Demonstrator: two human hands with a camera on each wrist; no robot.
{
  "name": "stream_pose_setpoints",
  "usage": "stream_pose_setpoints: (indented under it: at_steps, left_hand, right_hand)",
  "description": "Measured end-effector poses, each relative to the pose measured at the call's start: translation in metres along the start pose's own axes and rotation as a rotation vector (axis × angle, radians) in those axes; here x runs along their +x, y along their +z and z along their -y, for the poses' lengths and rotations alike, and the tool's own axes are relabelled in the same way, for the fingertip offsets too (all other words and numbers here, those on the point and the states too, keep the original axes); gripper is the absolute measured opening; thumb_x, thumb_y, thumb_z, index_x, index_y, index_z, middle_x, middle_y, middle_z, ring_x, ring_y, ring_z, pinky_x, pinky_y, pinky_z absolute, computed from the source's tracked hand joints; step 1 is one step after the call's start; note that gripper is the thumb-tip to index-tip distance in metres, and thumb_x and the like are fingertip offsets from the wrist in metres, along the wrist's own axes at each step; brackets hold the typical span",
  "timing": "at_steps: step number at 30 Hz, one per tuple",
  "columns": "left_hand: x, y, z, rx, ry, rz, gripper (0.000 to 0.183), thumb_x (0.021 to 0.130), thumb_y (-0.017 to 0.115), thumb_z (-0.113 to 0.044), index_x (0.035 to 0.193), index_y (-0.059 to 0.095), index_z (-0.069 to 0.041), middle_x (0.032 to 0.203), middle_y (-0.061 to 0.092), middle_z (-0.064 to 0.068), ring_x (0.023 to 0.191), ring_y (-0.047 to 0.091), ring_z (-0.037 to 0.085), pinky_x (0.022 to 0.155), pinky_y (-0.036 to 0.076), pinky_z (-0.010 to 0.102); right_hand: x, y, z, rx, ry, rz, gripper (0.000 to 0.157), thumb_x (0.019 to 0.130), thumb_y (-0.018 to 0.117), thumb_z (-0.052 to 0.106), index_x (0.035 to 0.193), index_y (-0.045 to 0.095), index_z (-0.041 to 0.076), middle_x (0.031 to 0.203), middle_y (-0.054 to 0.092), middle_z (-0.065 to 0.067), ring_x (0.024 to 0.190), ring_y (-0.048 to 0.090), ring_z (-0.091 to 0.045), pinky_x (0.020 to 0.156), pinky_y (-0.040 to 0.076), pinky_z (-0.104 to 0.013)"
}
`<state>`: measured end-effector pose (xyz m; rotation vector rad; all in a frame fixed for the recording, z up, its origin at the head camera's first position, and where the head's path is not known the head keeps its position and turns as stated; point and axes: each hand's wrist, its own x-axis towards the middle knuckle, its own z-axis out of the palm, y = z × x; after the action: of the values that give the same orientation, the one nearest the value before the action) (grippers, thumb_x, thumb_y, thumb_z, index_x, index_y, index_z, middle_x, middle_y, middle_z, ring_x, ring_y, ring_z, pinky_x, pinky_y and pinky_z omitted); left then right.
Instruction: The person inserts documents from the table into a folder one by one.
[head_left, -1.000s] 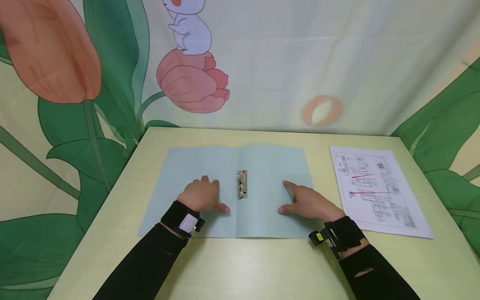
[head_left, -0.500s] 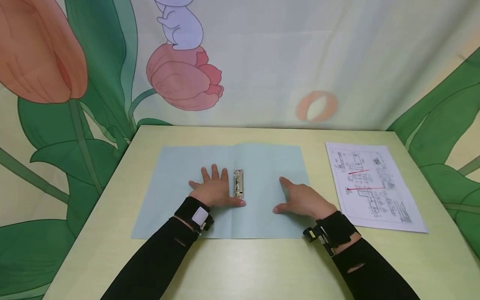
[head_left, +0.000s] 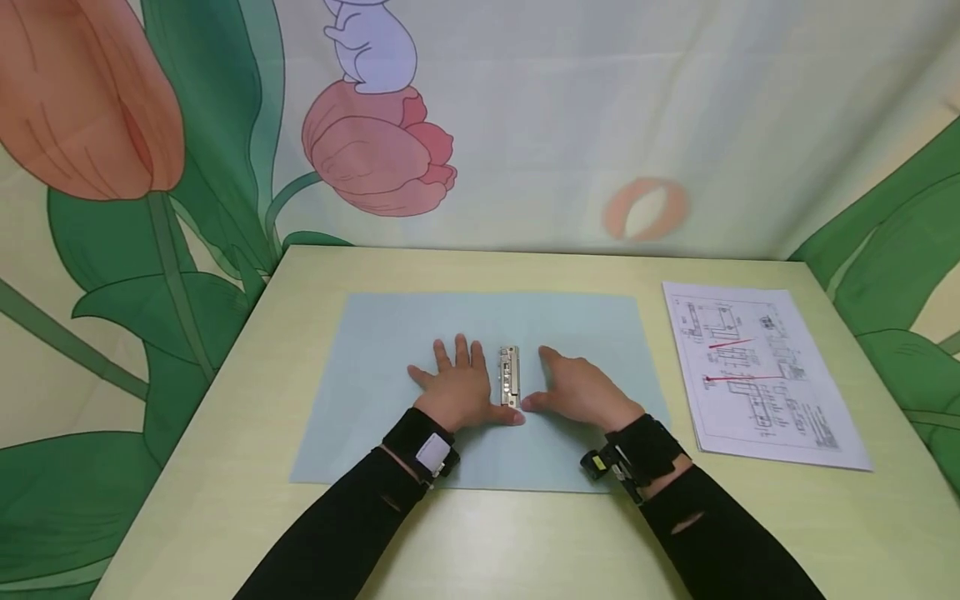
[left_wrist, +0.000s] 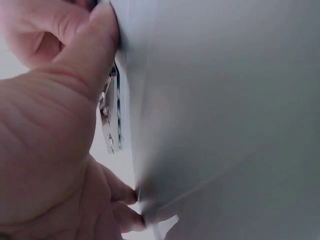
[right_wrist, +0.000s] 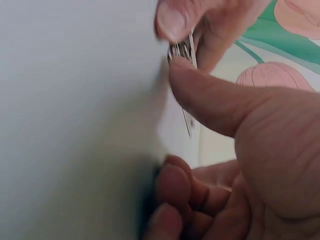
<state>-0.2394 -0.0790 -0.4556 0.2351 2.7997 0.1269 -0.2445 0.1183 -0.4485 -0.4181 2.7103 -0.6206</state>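
We see a pale-blue file folder [head_left: 390,342] spread flat on the bench [head_left: 510,546] around its metal clip [head_left: 509,377]. Left of the clip, the left hand [head_left: 459,390] splays wide; right of it, the right hand [head_left: 588,393] points thumb and forefinger outstretched; neither grips anything. We judge the folder light, bendable, easily creased, best held by the edges farthest from the clip.

In the head view, the sheet [head_left: 761,375] right of the clip [head_left: 510,377] bears lettering [head_left: 817,421] too small to read. The left hand [head_left: 459,390], left of the clip, and right hand [head_left: 583,392], right of it, hide parts of the folder [head_left: 375,350]. Beyond the clip, the top edge crops the rabbit [head_left: 377,52] (nearer, both sleeves [head_left: 341,525] run off the bottom).
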Motion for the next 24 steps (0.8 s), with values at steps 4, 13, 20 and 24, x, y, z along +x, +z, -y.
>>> stream_pose_setpoints:
  at_steps: [4, 13, 20, 24]
  left_hand:
    - [-0.005, 0.000, 0.014, -0.027, 0.060, 0.006, 0.132, 0.062, 0.059, -0.087, 0.154, 0.012, -0.004, 0.161, 0.007, 0.018, 0.142, 0.000, 0.047, 0.099, 0.015, 0.081]
    - [-0.012, -0.007, 0.027, -0.043, 0.135, 0.073, 0.130, 0.065, 0.063, -0.082, 0.155, 0.008, -0.006, 0.162, 0.000, 0.016, 0.143, -0.008, 0.045, 0.102, 0.008, 0.080]
    - [-0.011, -0.008, 0.015, -0.044, 0.080, 0.073, 0.130, 0.062, 0.070, -0.077, 0.154, 0.014, -0.004, 0.161, 0.006, 0.019, 0.142, -0.004, 0.047, 0.101, 0.009, 0.080]
    - [-0.009, -0.006, 0.013, -0.047, 0.092, 0.074, 0.130, 0.062, 0.070, -0.077, 0.154, 0.014, -0.005, 0.161, 0.006, 0.019, 0.142, -0.004, 0.048, 0.100, 0.009, 0.082]
  right_hand:
    - [0.002, 0.007, 0.004, 0.032, 0.027, -0.026, 0.096, 0.080, 0.075, 0.047, 0.148, 0.029, -0.002, 0.140, 0.050, -0.024, 0.126, 0.048, -0.033, 0.101, 0.044, -0.050]
    - [0.002, 0.017, 0.009, 0.080, 0.047, -0.145, 0.093, 0.081, 0.070, 0.055, 0.145, 0.034, -0.003, 0.141, 0.050, -0.023, 0.127, 0.048, -0.033, 0.098, 0.046, -0.052]
    - [0.003, 0.024, 0.016, 0.067, 0.091, -0.174, 0.095, 0.079, 0.069, 0.060, 0.144, 0.036, -0.002, 0.134, 0.055, -0.024, 0.116, 0.055, -0.032, 0.087, 0.052, -0.051]
    - [0.003, 0.025, 0.020, 0.039, 0.118, -0.167, 0.100, 0.076, 0.070, 0.064, 0.144, 0.036, -0.001, 0.132, 0.056, -0.025, 0.110, 0.057, -0.032, 0.082, 0.053, -0.051]
